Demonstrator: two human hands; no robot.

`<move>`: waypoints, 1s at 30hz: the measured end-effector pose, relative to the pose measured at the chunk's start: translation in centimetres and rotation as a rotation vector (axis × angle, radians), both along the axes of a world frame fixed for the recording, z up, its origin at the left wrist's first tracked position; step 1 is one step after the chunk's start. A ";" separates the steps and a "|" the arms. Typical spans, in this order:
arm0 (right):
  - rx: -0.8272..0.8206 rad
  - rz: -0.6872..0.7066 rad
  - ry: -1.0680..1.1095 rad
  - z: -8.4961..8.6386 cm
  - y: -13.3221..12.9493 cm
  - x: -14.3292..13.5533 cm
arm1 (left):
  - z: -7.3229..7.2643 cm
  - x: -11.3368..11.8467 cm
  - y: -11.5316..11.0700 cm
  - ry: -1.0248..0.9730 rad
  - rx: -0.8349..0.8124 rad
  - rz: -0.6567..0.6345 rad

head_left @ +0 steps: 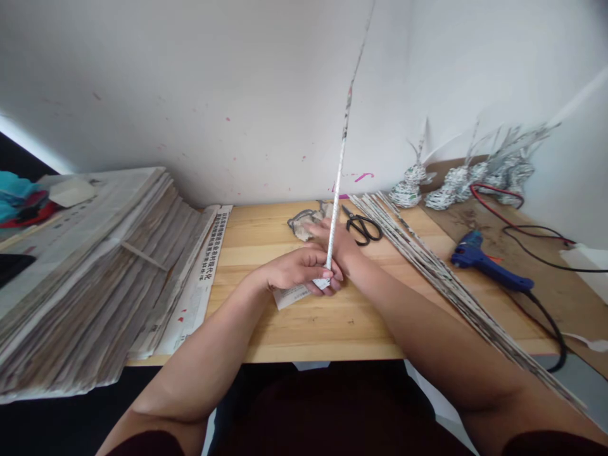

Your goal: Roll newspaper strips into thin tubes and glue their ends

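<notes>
My left hand (304,269) is closed around the lower end of a long, thin rolled newspaper tube (339,171), which stands nearly upright and leans a little to the right at the top. An unrolled flap of printed paper (289,296) sticks out beneath that hand. Behind the tube, my right hand (335,239) reaches across with fingers stretched toward a crumpled grey-beige cloth (300,221), seemingly touching it; the tube and left hand partly hide it. Black-handled scissors (363,228) lie just right of my right hand.
A tall stack of newspaper strips (109,272) fills the left side. Several finished paper tubes (427,266) lie diagonally at right, beside a blue glue gun (491,263) with its cable. Woven paper figures (408,183) stand along the wall at back right.
</notes>
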State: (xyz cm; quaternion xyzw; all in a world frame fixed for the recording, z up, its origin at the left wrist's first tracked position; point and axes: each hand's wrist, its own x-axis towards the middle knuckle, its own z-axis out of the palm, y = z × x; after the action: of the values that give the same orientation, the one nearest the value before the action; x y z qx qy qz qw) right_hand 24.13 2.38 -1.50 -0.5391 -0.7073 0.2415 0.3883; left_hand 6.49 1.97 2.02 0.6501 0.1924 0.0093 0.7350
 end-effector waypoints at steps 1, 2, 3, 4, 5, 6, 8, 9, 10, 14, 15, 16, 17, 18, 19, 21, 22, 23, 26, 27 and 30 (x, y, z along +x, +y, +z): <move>0.011 -0.027 -0.050 -0.2 0.1 -0.3 | 0.0 0.0 0.0 0.004 0.006 0.004; 0.024 -0.070 -0.109 -0.3 0.1 -0.4 | -0.1 0.0 0.1 0.003 0.006 0.010; 0.034 -0.124 -0.166 -0.3 0.1 -0.4 | -0.2 0.0 0.1 -0.004 0.000 0.017; 0.036 -0.182 -0.207 -0.3 0.0 -0.4 | -0.2 0.0 0.2 -0.012 -0.010 0.023; 0.024 -0.240 -0.228 -0.3 -0.1 -0.3 | -0.3 0.0 0.2 -0.022 -0.020 0.028; 0.002 -0.290 -0.216 -0.2 -0.2 -0.2 | -0.4 -0.1 0.2 -0.032 -0.031 0.035; -0.045 -0.356 -0.151 0.0 -0.4 0.1 | -0.5 -0.1 0.3 -0.043 -0.047 0.056; -0.061 -0.364 -0.114 0.0 -0.4 0.2 | -0.4 -0.1 0.3 -0.041 -0.049 0.069; -0.068 -0.349 -0.072 0.2 -0.4 0.3 | -0.4 -0.2 0.3 -0.036 -0.049 0.082; -0.103 -0.189 0.292 0.9 -0.4 0.9 | 0.0 -0.3 0.3 -0.011 -0.041 0.118; -0.130 -0.153 0.425 1.2 -0.5 1.2 | 0.1 -0.3 0.4 -0.007 -0.041 0.124; -0.170 -0.114 0.544 1.6 -0.7 1.5 | 0.2 -0.3 0.4 -0.005 -0.040 0.128; -0.223 -0.054 0.637 2.0 -0.9 1.8 | 0.2 -0.4 0.4 -0.004 -0.037 0.128; -0.290 0.033 0.696 2.4 -1.1 2.1 | 0.1 -0.4 0.4 -0.004 -0.033 0.124; -0.366 0.144 0.727 2.8 -1.4 2.4 | 0.0 -0.4 0.5 -0.007 -0.029 0.117; -0.478 0.345 0.724 3.4 -1.9 2.7 | -0.2 -0.4 0.6 -0.020 -0.024 0.100; -0.492 0.400 0.706 3.6 -2.1 2.8 | -0.4 -0.4 0.6 -0.028 -0.025 0.091; -0.479 0.422 0.685 3.8 -2.2 2.7 | -0.5 -0.4 0.6 -0.038 -0.029 0.082; -0.382 0.351 0.656 3.7 -2.2 2.2 | -0.8 -0.2 0.5 -0.065 -0.055 0.082; -0.358 0.309 0.670 3.7 -2.1 2.0 | -0.8 -0.2 0.5 -0.070 -0.065 0.084; -0.302 0.165 0.749 3.4 -1.9 1.5 | -0.7 -0.1 0.3 -0.078 -0.086 0.083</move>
State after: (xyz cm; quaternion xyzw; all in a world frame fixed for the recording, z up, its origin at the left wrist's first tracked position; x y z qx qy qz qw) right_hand 25.62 0.45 1.95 -0.4064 -0.5146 0.5524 0.5147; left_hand 6.39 2.29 1.31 0.6084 0.1908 0.0567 0.7683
